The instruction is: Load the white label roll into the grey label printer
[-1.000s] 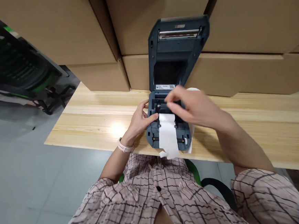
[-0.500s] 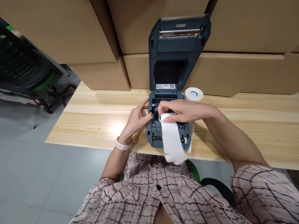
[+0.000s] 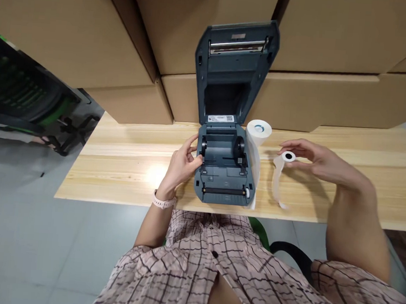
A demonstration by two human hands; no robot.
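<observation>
A dark blue-grey label printer [image 3: 222,172] stands on the table with its lid [image 3: 235,70] raised. Its roll compartment, with black round holders at both sides, contains no roll. My left hand [image 3: 184,162] grips the printer's left wall, thumb over the rim and fingers along the outside. To the right of the printer, my right hand [image 3: 317,158] pinches a small white paper roll [image 3: 289,157] with a dark core; a strip of paper hangs from it toward the table. Between the printer and that hand stands a larger white label roll [image 3: 259,129], its loose strip running along the printer's right side.
Large cardboard boxes [image 3: 298,101] line the back of the wooden table [image 3: 117,164]. A black and green office chair [image 3: 28,87] is on the grey floor at the left. The table's front edge lies close to my body.
My right hand has lifted the small paper roll out of the printer and carried it to the right. My left hand stays on the printer's left side.
</observation>
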